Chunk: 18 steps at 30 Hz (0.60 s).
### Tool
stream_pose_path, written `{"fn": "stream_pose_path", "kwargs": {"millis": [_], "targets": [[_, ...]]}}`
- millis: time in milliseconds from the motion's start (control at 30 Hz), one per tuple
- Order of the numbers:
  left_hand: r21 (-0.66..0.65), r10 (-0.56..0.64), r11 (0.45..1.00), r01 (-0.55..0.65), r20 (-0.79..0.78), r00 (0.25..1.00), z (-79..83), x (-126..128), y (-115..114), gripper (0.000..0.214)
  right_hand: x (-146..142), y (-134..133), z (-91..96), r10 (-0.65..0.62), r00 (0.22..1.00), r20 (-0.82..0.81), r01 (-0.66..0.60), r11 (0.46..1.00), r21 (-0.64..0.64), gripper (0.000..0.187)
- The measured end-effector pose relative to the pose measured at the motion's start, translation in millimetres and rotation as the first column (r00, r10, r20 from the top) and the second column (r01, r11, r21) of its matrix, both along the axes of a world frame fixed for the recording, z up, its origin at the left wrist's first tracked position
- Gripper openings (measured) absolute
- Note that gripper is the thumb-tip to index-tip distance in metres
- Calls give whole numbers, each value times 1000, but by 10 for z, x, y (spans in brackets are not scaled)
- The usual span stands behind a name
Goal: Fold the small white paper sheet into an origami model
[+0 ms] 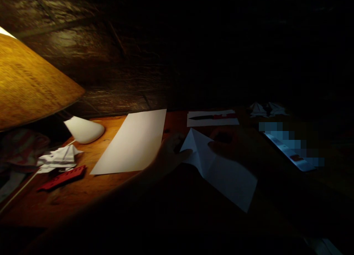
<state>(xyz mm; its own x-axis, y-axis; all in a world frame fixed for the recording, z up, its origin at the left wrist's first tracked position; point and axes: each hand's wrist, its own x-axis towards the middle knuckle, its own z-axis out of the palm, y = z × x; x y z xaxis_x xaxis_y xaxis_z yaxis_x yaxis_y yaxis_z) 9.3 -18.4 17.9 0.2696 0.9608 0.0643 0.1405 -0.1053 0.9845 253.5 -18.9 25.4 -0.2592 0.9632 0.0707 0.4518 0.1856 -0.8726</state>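
Head view: your left hand (170, 155) pinches the edge of a folded white paper sheet (221, 175), which lies on a wooden table (66, 199). Your right hand (226, 142) is too dark to read its grip. Farther off lie a flat white sheet (128, 142) and a black-bladed knife (201, 117).

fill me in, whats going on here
A person is holding a sheet of white paper folded to a point, with the left hand at its left edge and the right hand at its upper edge, above a wooden table. Nearby lie a blank white sheet and a folded paper plane, with another paper plane further back.
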Motion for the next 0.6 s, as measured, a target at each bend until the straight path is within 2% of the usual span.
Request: {"fn": "stream_pose_path", "kwargs": {"millis": [100, 200, 233, 300, 367, 467, 533, 600], "targets": [[-108, -88, 990, 96, 78, 993, 42, -63, 56, 34, 17, 22, 13, 110, 994, -3, -110, 994, -17, 14], [-318, -203, 913, 255, 188, 961, 91, -149, 106, 34, 28, 32, 40, 187, 978, -89, -193, 978, -76, 19], [-372, -219, 882, 289, 221, 950, 103, -170, 110, 32, 27, 25, 68, 197, 977, -80, -204, 975, -92, 19], [-409, -225, 858, 311, 245, 943, 118, -187, 95, 27, 19, -3, 152, 205, 979, -17, -206, 974, -91, 16], [-387, -253, 864, 323, 221, 942, 121, -175, 65, 22, 7, -41, 242, 220, 975, 35, -216, 971, -100, 14], [-352, -263, 882, 315, 188, 946, 111, -134, 39, 19, 5, -71, 294, 229, 973, 9, -226, 967, -119, 17], [-364, -186, 897, 251, 203, 961, 96, -122, 59, 20, 27, -50, 255, 181, 982, -54, -186, 975, -122, 25], [-375, -81, 912, 167, 234, 969, 70, -131, 111, 23, 71, 5, 187, 68, 990, -127, -86, 986, -144, 41]]}}
